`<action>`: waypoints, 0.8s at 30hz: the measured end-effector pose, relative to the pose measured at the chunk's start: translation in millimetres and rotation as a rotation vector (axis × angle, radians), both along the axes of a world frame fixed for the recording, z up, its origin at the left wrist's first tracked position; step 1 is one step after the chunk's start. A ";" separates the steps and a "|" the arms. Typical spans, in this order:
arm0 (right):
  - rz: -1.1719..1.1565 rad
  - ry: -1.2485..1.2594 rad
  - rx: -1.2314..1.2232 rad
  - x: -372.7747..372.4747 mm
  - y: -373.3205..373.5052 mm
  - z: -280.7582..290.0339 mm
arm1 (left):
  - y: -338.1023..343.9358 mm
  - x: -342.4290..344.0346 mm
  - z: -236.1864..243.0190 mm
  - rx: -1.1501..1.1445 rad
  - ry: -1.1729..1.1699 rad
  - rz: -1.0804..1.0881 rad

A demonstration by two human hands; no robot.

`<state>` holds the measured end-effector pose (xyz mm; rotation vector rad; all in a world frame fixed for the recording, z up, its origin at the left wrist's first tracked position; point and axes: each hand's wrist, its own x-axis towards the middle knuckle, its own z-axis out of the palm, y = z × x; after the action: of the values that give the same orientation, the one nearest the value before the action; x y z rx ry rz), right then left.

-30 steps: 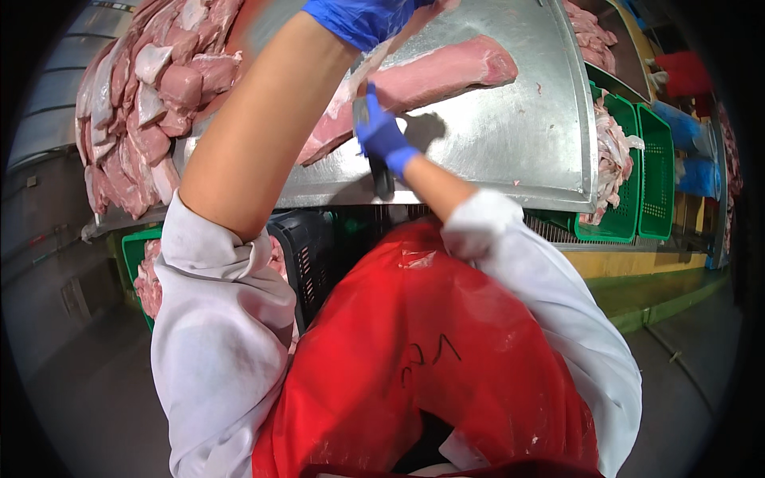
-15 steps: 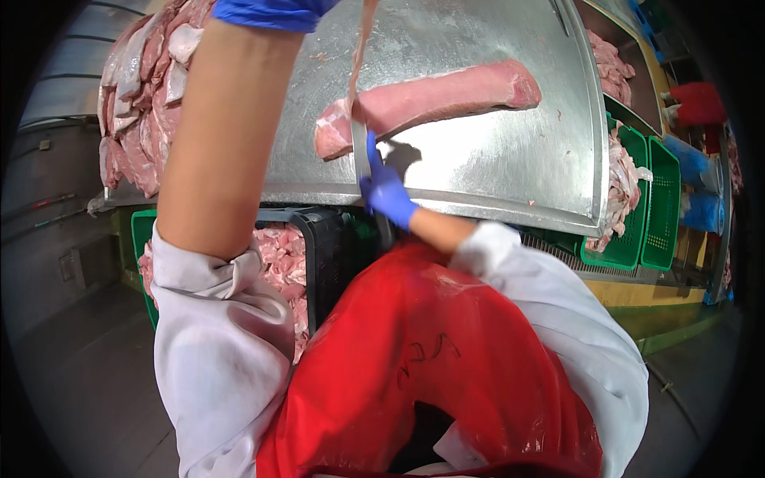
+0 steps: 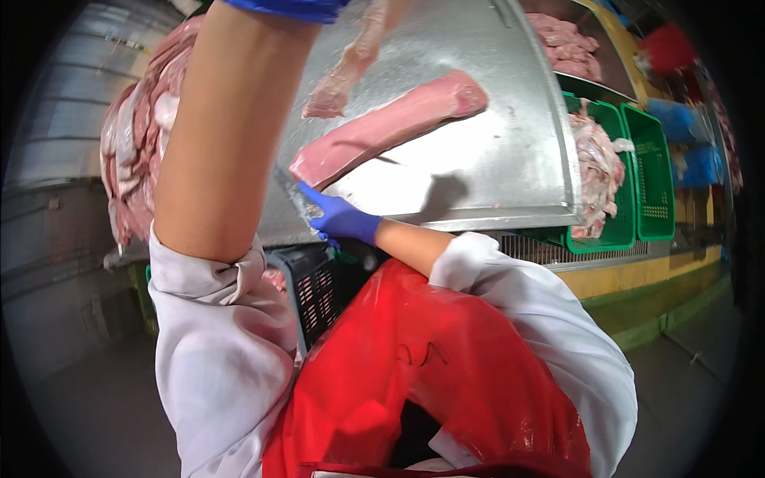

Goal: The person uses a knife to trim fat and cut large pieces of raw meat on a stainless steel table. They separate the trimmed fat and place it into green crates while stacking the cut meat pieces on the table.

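A long trimmed pork loin (image 3: 390, 123) lies slantwise on the metal table (image 3: 510, 171). My right hand (image 3: 344, 219), in a blue glove, is closed round a knife (image 3: 296, 195) just off the loin's near left end. The blade points up and left, partly behind my left forearm. My left hand (image 3: 291, 7) reaches far forward; only its blue glove cuff shows at the top edge, its fingers out of view. A strip of trimmed meat (image 3: 351, 72) hangs down from the top edge, apart from the loin. What holds its upper end cannot be seen.
Large meat pieces (image 3: 139, 159) are piled at the table's left. Beyond its right edge stand a green crate (image 3: 625, 187) with trimmings, another green crate (image 3: 657, 171), and a bin of meat (image 3: 562, 44). A dark crate (image 3: 315, 291) stands below the near edge.
The strip has come away from the loin's left end and swings free. My right hand has moved left with the knife. The view has shifted a little.
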<state>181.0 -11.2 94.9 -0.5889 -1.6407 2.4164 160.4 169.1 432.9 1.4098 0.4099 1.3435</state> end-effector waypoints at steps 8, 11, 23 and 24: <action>-0.169 -0.044 0.203 51.0 102.7 10.2 | 48.8 197.4 67.0 0.386 0.845 -0.123; -0.356 -0.075 0.277 85.9 160.8 -33.6 | 64.6 263.2 5.6 0.510 0.805 -0.065; -0.318 -0.505 0.721 130.8 261.7 -66.8 | -138.3 -184.2 -432.1 -0.649 1.697 0.993; -0.393 -0.519 0.761 129.7 272.1 -81.2 | -134.9 -142.6 -432.9 -0.540 1.709 1.179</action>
<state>310.7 260.9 13.7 -1.2810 -2.1709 1.2716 17.8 34.2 0.0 1.4992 2.7558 0.2505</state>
